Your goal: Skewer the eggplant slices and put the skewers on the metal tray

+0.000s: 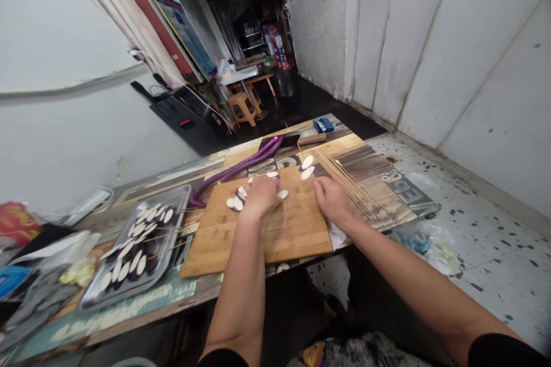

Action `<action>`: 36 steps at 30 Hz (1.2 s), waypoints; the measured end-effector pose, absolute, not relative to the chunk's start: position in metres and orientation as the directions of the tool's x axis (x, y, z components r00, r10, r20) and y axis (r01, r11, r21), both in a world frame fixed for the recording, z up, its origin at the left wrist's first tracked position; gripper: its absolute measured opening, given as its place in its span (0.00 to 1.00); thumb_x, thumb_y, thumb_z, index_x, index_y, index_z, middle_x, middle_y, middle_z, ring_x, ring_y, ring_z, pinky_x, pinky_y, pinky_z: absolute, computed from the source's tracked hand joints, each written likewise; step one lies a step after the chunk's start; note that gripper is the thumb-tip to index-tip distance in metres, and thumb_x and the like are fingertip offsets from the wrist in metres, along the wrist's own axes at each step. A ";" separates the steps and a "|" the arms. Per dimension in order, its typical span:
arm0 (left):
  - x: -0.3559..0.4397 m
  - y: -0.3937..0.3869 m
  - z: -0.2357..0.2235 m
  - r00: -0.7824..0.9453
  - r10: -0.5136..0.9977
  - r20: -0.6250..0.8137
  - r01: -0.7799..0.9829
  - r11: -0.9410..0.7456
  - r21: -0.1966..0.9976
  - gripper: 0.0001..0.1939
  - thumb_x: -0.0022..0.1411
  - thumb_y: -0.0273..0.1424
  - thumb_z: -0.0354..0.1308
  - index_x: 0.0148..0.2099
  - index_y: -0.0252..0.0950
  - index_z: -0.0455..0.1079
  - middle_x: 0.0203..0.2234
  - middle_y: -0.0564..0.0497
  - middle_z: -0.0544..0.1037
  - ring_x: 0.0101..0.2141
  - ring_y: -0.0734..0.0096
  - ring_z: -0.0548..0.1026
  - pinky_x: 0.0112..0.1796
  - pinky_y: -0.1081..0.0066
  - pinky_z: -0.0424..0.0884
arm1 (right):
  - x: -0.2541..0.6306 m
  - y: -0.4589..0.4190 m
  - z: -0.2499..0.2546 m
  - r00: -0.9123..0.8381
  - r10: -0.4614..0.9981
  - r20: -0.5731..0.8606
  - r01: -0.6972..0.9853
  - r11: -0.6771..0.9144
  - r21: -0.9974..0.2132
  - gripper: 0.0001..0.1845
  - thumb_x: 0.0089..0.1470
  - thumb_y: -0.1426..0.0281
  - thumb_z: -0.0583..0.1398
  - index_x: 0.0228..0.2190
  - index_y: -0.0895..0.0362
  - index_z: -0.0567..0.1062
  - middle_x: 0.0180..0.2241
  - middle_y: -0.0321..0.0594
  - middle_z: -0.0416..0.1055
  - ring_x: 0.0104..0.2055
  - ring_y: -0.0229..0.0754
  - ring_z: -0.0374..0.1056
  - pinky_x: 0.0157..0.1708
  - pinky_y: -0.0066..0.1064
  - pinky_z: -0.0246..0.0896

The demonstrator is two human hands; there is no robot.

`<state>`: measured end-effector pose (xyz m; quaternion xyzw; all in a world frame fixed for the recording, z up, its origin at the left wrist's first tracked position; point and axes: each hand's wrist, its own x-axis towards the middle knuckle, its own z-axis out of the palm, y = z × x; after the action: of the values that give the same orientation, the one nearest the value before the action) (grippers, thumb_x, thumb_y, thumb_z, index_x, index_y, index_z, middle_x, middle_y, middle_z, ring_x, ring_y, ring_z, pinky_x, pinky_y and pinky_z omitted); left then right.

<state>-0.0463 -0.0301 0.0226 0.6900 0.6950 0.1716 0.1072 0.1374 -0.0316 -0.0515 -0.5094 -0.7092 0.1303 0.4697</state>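
On the wooden cutting board (297, 241), my left hand (262, 194) is curled down among cut eggplant slices (235, 203). One eggplant slice (282, 194) shows at its fingertips; the hand itself hides part of the pile. My right hand (332, 199) is closed at the board's right edge, pinching what looks like a thin skewer, mostly hidden by the fingers. Two eggplant slices (307, 167) stand just beyond that hand, apparently on the skewer. Bare bamboo skewers (348, 183) lie on the table to the right of it.
Left of the board, a metal tray (170, 264) holds skewered eggplant slices (124, 269). Long purple eggplants (241, 167) lie behind the board, near a wooden-handled knife (312, 139) and a small blue box (323, 125). Cloths and bags (38, 292) crowd the table's left end.
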 end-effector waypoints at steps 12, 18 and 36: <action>-0.017 0.022 0.009 -0.242 0.967 -0.084 -0.289 0.011 0.957 0.05 0.55 0.26 0.58 0.36 0.33 0.72 0.22 0.52 0.75 0.24 0.76 0.74 0.27 0.77 0.67 | 0.136 -0.041 -0.050 -0.125 0.698 0.705 0.506 0.656 -0.560 0.14 0.60 0.70 0.49 0.36 0.59 0.74 0.29 0.41 0.73 0.29 0.43 0.67 0.30 0.30 0.58; -0.024 0.025 0.010 -0.242 0.944 -0.223 -0.586 0.041 0.809 0.03 0.59 0.21 0.55 0.33 0.30 0.68 0.25 0.47 0.76 0.28 0.72 0.77 0.31 0.76 0.73 | 0.136 -0.044 -0.049 -0.147 0.706 0.692 0.453 0.671 -0.588 0.14 0.60 0.69 0.49 0.34 0.59 0.74 0.28 0.40 0.72 0.27 0.42 0.67 0.28 0.30 0.57; -0.027 0.032 0.003 -0.372 0.911 -0.179 -0.668 -0.128 0.733 0.06 0.58 0.17 0.54 0.32 0.31 0.66 0.29 0.45 0.77 0.37 0.64 0.78 0.39 0.65 0.75 | 0.140 -0.046 -0.053 -0.199 0.710 0.675 0.418 0.685 -0.597 0.13 0.58 0.70 0.51 0.36 0.59 0.75 0.31 0.40 0.74 0.28 0.42 0.70 0.27 0.29 0.61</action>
<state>-0.0271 0.0320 0.0031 0.1584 0.3831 0.7342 0.5376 0.1397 -0.0458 -0.0526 -0.3706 -0.7612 0.1427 0.5128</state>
